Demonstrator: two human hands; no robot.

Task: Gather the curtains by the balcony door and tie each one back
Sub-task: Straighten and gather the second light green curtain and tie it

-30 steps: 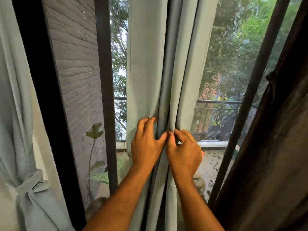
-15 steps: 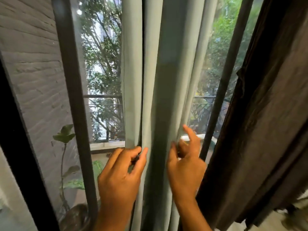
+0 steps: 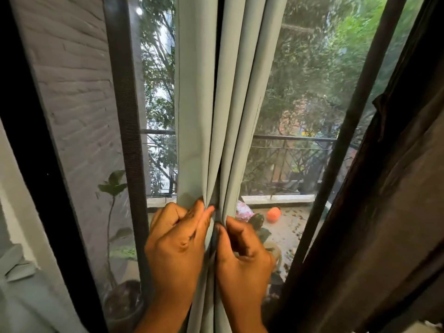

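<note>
A pale green curtain [image 3: 199, 104] hangs in narrow folds in front of the balcony door glass, at the middle of the view. My left hand [image 3: 176, 243] grips its left folds, thumb and fingers pinching the cloth. My right hand [image 3: 242, 255] pinches the right folds, pressed close against the left hand. The curtain is bunched between both hands at waist height. A dark brown curtain [image 3: 384, 212] hangs loose along the right side. At the bottom left corner a bit of another pale green curtain [image 3: 16, 267] with its tie shows.
Dark door frame bars [image 3: 125, 116] stand left of the curtain, and another [image 3: 348, 131] right of it. Outside are a brick wall [image 3: 72, 80], a potted plant [image 3: 113, 188], a balcony railing [image 3: 293, 140] and an orange ball [image 3: 274, 214] on the floor.
Half a second ago my hands were apart on the curtain's outer folds. They have since come together, squeezing the folds into a narrower bunch. The view swung slightly back to the left.
</note>
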